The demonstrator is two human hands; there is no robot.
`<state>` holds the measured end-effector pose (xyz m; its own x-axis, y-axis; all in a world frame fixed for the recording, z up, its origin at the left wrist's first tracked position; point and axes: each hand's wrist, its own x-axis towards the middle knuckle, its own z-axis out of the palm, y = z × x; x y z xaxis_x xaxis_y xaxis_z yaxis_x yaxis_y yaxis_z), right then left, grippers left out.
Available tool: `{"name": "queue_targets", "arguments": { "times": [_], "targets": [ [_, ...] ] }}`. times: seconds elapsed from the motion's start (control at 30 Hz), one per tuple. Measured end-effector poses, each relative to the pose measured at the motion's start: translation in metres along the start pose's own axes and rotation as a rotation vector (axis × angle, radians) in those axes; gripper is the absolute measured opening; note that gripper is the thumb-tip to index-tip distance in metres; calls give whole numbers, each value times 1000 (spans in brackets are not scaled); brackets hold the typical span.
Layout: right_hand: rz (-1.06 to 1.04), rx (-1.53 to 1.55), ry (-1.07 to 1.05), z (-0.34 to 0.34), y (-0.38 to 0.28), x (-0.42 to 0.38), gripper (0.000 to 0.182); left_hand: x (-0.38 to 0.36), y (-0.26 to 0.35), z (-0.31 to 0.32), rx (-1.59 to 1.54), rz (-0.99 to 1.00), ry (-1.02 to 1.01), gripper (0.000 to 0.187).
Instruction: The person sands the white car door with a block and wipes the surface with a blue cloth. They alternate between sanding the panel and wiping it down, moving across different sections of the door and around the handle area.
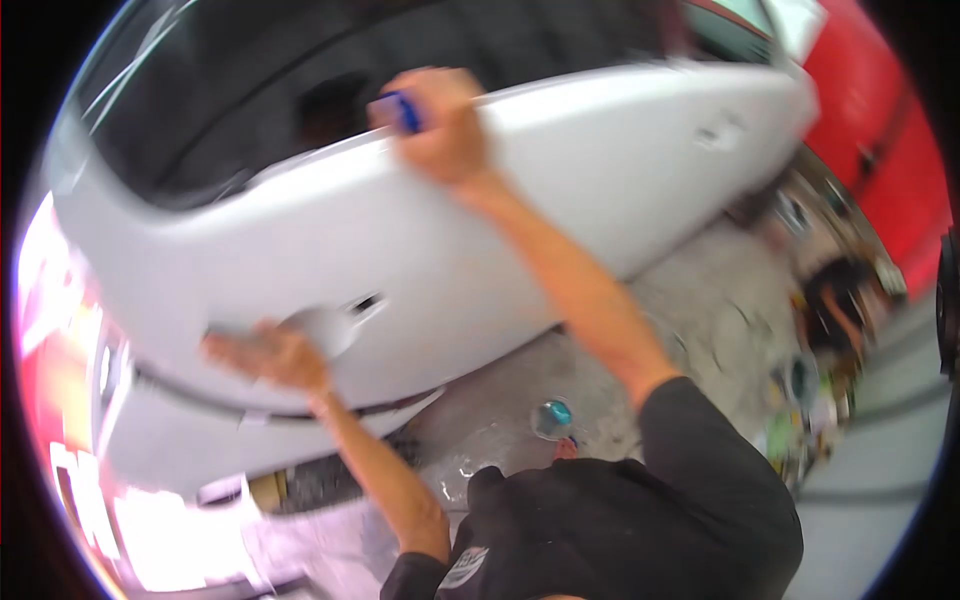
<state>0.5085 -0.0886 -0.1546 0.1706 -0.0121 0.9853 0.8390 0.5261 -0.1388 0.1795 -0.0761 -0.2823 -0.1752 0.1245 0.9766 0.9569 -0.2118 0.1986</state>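
Blue block: a small, smooth-looking blue block (405, 112) is in the right hand (440, 125). It is by the top edge of the pale silver, curved metal car side (430, 260), where the dark, shiny window glass (250, 90) begins.
Block's long way: the bit I can see leans a little, top to the left, and seems to run across that top edge, not along it. Most of it is hidden.
Right grip: fingers curled in, pinching the blue block. The block is on the window side of the palm.
Left grip: the left hand (275, 358) looks flat, fingers held out, low on the car side. A gray smear shows on it, too blurry to name.
Nearer hand: the right one has the block; the left is well apart, lower and to the left.
Handle spot: a round, smooth dip (325, 328) and a small dark slot (368, 303) are just right of the left hand.
Floor: hard, gray and shiny in parts (500, 400), below the car side. A round, see-through tub (545, 425) with a teal thing (558, 411) in it is there.
Far right: smooth red metal (865, 90) is past the car side's end.
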Motion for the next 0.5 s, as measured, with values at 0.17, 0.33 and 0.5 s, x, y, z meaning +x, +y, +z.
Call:
{"name": "queue_targets", "arguments": {
  "times": [0.17, 0.33, 0.5],
  "targets": [
    [45, -80, -54, 0, -3, 0, 17, 94, -49, -4, -142, -169, -128, 69],
    [103, -121, -73, 2, -16, 4, 17, 38, -79, -26, -315, -98, -120, 67],
    [130, -152, -101, 3, -18, 3, 16, 57, -118, -23, -367, -59, -148, 63]
  ]
}}
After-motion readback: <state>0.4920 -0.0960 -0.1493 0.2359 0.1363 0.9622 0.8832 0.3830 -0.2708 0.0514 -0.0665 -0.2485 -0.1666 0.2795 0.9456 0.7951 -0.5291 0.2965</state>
